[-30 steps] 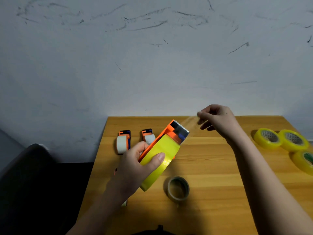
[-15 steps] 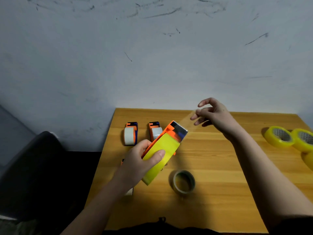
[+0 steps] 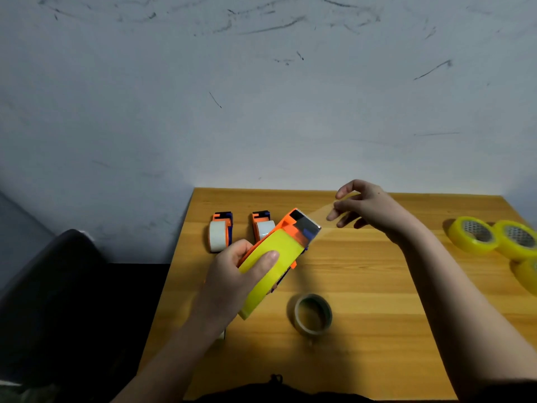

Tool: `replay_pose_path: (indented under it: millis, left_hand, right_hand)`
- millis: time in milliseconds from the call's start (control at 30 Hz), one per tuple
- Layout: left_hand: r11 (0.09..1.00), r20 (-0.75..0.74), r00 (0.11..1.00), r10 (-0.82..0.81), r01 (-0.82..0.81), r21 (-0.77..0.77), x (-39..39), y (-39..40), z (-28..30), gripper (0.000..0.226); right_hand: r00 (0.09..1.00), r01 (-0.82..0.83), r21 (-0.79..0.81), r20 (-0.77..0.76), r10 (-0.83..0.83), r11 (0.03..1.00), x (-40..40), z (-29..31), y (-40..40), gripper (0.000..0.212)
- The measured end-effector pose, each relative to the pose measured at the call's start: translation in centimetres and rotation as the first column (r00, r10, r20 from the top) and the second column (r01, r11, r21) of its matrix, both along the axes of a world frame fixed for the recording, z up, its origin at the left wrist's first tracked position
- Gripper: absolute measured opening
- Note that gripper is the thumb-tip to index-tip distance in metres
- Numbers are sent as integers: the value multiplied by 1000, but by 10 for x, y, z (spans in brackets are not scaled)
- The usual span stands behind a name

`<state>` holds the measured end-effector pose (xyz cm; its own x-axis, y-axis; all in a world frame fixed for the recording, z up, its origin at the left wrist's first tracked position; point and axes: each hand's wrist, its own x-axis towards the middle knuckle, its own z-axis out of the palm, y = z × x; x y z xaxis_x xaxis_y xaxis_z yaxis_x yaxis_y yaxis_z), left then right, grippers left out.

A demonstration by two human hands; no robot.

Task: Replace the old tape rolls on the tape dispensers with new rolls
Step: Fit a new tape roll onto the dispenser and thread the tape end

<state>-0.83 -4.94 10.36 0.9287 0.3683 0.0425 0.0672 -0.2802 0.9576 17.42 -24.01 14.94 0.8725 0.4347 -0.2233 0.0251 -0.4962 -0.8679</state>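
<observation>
My left hand [image 3: 232,274] grips an orange tape dispenser [image 3: 293,228] loaded with a full yellow roll [image 3: 270,257], tilted up over the table's left part. A clear strip of tape [image 3: 327,212] runs from the dispenser's blade to my right hand [image 3: 366,207], whose fingertips pinch its end. A nearly spent roll [image 3: 313,315] stands on the wooden table [image 3: 363,286] below the dispenser. Two more orange dispensers with pale rolls, one [image 3: 220,231] and another [image 3: 263,228], lie at the back left.
Three new yellow rolls [image 3: 473,234] sit at the table's right edge, one cut off by the frame. A dark chair [image 3: 55,301] stands left of the table. A scuffed white wall rises behind. Part of another dispenser peeks out under my left wrist.
The right hand has drawn the tape end slightly further right and its fingers have spread a little. The left hand and dispenser stay nearly still; the camera shifted a bit.
</observation>
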Motion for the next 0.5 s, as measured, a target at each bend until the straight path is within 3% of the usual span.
replay_pose_path:
  millis: [67,167,300,433,500]
  left_hand:
    - [999,-9,1000,-19,19,-28,0,1,2,60]
    - [988,-35,996,-83,78,-132,0,2,3,38]
    - [966,-128,977,-173,143,-214,-1,9,-10,44]
    - [944,-246,957,-154,69,-323,-9,-4,-38,18]
    - [935,-329,940,-95,-29,-354,-13,-12,-56,19]
  right_hand:
    - [1000,-7,21,-5,7,1000,1,0,-1,12]
    - [999,26,125,28,-30,992,0,-2,-1,13]
    - [992,99,207,55,-113,973,-5,-12,6,18]
    - [991,111,186,50,-122,976,-12,-38,15,21]
    - [993,104,154,45,-112,983,-18,-56,19,18]
